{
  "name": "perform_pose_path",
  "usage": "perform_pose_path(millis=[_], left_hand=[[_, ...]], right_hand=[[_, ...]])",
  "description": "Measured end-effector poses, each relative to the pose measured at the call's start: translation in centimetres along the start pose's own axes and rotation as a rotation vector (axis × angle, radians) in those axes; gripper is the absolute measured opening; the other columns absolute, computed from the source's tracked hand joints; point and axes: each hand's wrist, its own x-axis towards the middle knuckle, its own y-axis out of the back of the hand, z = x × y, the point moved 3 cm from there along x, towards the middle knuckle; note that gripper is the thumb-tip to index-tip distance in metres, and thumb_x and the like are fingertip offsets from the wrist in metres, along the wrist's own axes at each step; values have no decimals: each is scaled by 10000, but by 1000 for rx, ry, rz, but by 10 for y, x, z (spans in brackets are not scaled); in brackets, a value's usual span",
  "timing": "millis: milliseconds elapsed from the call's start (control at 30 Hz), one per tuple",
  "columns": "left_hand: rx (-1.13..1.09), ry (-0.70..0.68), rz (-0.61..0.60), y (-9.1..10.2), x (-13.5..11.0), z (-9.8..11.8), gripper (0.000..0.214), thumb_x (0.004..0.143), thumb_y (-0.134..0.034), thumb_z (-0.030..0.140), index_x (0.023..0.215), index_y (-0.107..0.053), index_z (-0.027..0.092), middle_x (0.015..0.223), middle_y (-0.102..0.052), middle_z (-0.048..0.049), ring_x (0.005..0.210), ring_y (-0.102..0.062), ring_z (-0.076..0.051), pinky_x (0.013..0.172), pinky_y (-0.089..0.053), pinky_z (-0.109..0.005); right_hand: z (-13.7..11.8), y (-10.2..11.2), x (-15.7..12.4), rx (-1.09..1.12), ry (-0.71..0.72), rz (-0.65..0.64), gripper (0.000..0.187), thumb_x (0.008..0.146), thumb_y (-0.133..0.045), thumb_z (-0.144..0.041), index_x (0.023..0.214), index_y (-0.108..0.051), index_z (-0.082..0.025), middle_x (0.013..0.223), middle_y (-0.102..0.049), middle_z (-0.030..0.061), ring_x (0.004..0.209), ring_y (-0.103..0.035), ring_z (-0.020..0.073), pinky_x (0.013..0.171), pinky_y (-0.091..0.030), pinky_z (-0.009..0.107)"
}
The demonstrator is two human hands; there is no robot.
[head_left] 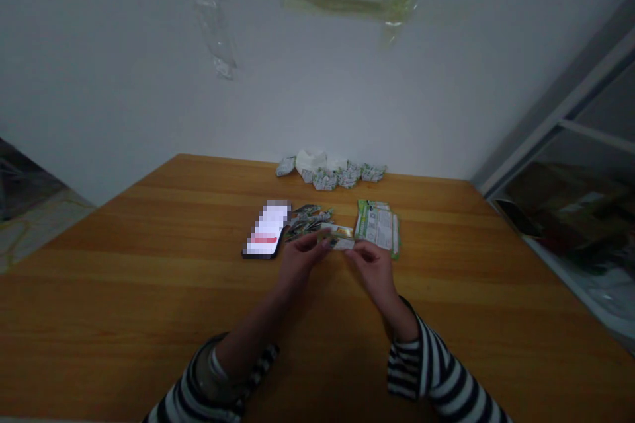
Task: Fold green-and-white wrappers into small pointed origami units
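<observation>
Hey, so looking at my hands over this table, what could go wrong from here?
Your left hand and right hand hold the small flat item near its ends, so it might slip. The left hand, close beside the phone, could bump it. The right hand might nudge the green packs just beyond it.

In the dim light, a pale wall (322,92) stands behind the brown wooden surface (124,258), and it bears yellowish tape (337,4) and clear wrinkled tape (213,30), while a pale frame (595,135) is at the right and a patch of floor (42,225) shows at the left.
</observation>
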Motion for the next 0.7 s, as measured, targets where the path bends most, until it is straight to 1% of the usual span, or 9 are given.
perform_pose_path(millis=[133,333,433,533,700], left_hand=[[-29,-24,39,-1,-1,-1,444,609,-842,337,995,-753,135,903,-762,-87,780,-690,-180,770,-528,-284],[-90,-38,56,-5,-2,-4,346,617,-831,354,891,-769,151,921,-760,-78,828,-700,-196,809,-540,-308],[-110,-45,69,-6,-4,-4,318,623,-827,337,883,-767,164,939,-759,-69,846,-700,-195,823,-544,-313],[-136,-48,64,-7,-5,-5,299,632,-824,306,895,-767,176,953,-760,-59,851,-698,-179,824,-544,-294],[-153,-64,91,-6,-5,-7,341,620,-831,291,935,-764,177,952,-760,-64,863,-702,-201,798,-561,-300]], right_hand=[[-2,-5,-3,28,-46,-4,255,732,-701,-408,609,-664,-187,598,-646,4,591,-568,157,595,-457,266],[2,-10,-4,78,-133,-51,257,719,-721,-418,627,-690,-181,616,-667,10,594,-588,158,605,-452,266],[3,-9,-2,93,-132,-74,253,709,-734,-402,606,-690,-176,591,-650,0,575,-572,148,589,-433,257],[5,-7,-1,112,-125,-85,243,705,-747,-371,580,-686,-173,563,-624,-14,556,-549,131,573,-414,244],[14,-12,-5,238,-202,-56,209,698,-767,-371,626,-726,-180,614,-665,2,612,-595,152,645,-475,280]])
